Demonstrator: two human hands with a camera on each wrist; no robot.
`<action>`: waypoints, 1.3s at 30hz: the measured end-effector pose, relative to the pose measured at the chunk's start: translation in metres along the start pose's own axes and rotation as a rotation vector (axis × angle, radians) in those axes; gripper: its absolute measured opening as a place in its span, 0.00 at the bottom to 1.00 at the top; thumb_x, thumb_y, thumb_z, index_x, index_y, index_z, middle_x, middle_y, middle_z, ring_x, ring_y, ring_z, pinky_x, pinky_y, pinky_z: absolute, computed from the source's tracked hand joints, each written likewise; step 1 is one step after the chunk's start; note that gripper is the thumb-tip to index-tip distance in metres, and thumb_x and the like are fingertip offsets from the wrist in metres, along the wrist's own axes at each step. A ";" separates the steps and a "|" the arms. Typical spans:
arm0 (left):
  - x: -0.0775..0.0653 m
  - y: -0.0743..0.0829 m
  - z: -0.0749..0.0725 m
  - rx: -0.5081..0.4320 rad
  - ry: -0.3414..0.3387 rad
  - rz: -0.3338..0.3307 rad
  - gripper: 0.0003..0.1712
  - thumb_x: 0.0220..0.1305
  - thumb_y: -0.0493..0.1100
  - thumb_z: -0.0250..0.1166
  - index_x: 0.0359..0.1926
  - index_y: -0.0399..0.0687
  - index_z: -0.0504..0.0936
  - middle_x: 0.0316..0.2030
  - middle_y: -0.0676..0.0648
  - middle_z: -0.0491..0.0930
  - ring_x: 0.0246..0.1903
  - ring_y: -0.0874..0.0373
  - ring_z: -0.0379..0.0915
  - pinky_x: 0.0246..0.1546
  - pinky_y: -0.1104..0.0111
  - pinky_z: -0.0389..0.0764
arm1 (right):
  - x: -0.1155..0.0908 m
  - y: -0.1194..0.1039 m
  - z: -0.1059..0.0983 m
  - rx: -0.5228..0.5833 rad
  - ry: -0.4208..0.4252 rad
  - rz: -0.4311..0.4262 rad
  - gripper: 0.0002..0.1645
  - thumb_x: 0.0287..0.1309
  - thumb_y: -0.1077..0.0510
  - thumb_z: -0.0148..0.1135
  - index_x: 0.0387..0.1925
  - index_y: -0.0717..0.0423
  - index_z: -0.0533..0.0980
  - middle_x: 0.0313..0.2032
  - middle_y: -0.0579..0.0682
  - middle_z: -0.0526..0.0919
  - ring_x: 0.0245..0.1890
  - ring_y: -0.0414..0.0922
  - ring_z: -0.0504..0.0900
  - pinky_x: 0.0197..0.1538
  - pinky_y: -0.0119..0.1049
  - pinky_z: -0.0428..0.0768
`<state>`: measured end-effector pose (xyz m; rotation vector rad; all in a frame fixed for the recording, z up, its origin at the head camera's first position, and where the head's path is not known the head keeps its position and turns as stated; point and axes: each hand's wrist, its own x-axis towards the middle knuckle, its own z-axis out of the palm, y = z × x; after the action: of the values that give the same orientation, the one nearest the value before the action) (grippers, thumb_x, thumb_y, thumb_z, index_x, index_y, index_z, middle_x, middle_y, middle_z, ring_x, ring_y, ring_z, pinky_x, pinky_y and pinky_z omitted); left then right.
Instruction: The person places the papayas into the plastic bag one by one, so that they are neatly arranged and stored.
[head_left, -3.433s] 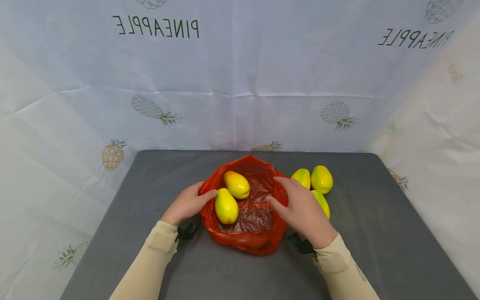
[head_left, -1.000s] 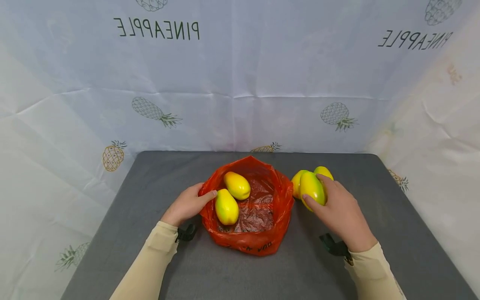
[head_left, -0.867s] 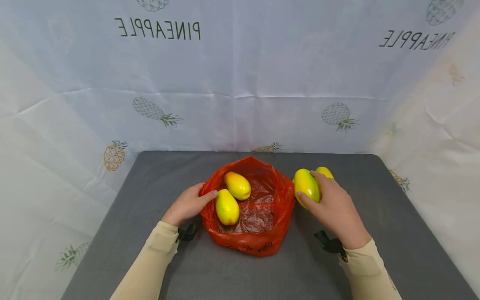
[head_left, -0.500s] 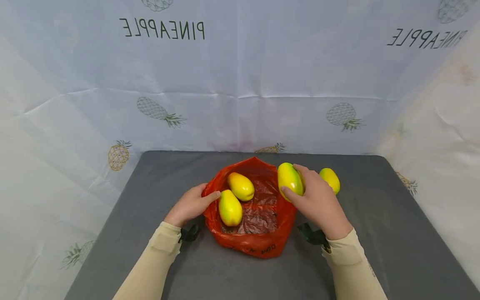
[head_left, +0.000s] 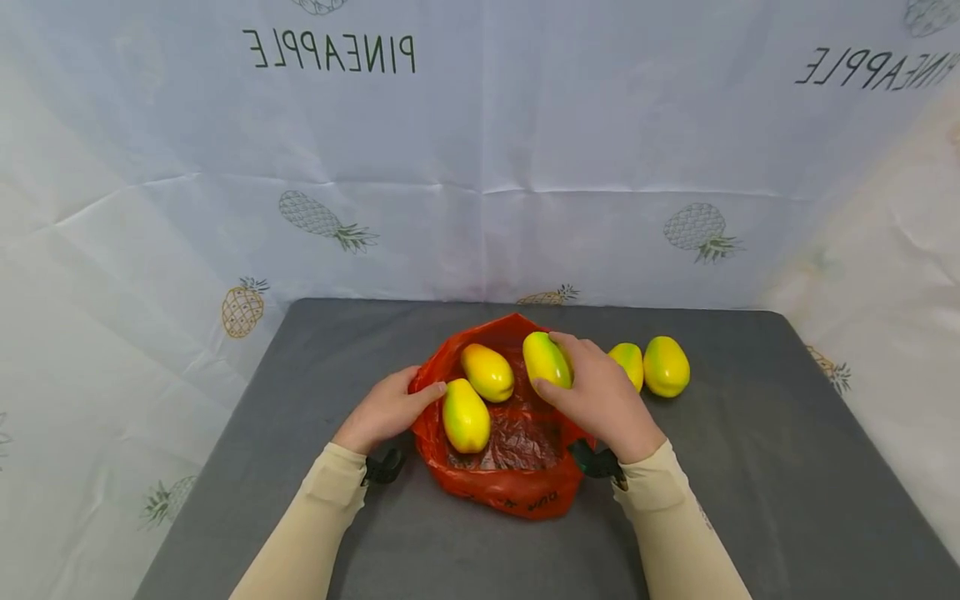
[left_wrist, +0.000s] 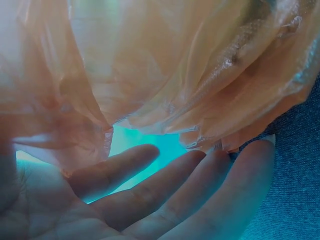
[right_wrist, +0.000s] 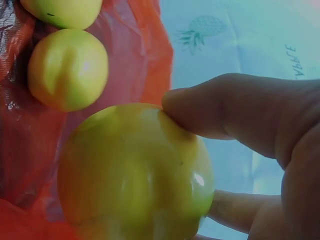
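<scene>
A red plastic bag [head_left: 498,492] stands with its mouth wide on the dark table. Two yellow-green mangoes, a rear mango [head_left: 487,372] and a front mango [head_left: 467,417], lie inside its left half. My left hand [head_left: 386,410] holds the bag's left rim, thumb over the edge and fingers [left_wrist: 175,195] along the outside. Over the bag's right half, my right hand [head_left: 603,400] grips another mango [head_left: 546,358] between thumb and fingers. The right wrist view shows this held mango [right_wrist: 135,170] close up, with the bag's red wall behind.
Two more mangoes, a nearer one [head_left: 628,363] partly behind my right hand and a farther one [head_left: 667,367], rest on the table right of the bag. A pineapple-print cloth [head_left: 480,125] hangs behind the dark grey table [head_left: 787,467].
My right hand has gone from above the bag to the mangoes on the right, picked one up and carried it left over the bag. The left hand has stayed at the rim.
</scene>
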<state>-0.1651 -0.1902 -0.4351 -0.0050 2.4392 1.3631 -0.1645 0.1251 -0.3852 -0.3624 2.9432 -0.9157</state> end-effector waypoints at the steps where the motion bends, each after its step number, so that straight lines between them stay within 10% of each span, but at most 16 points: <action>1: 0.000 0.000 0.000 0.002 0.002 0.001 0.29 0.77 0.60 0.64 0.67 0.47 0.79 0.40 0.45 0.87 0.32 0.54 0.85 0.40 0.64 0.88 | 0.002 0.001 0.001 -0.004 -0.003 -0.004 0.44 0.69 0.42 0.70 0.79 0.51 0.68 0.70 0.59 0.79 0.53 0.55 0.84 0.52 0.55 0.86; 19: 0.001 0.001 -0.002 0.019 0.014 -0.010 0.29 0.77 0.61 0.64 0.67 0.49 0.79 0.40 0.45 0.87 0.32 0.54 0.85 0.39 0.65 0.86 | 0.030 -0.003 0.023 -0.124 -0.095 0.000 0.44 0.69 0.44 0.69 0.78 0.59 0.68 0.69 0.62 0.81 0.68 0.64 0.80 0.69 0.65 0.78; 39: -0.001 0.004 0.000 0.032 0.023 0.008 0.28 0.77 0.60 0.64 0.66 0.49 0.80 0.40 0.46 0.87 0.33 0.55 0.85 0.39 0.65 0.86 | 0.053 0.000 0.044 -0.197 -0.169 0.050 0.44 0.69 0.46 0.68 0.77 0.62 0.66 0.68 0.66 0.79 0.60 0.62 0.83 0.67 0.64 0.80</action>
<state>-0.1650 -0.1885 -0.4312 -0.0032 2.4821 1.3334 -0.2115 0.0886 -0.4200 -0.3526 2.8769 -0.5598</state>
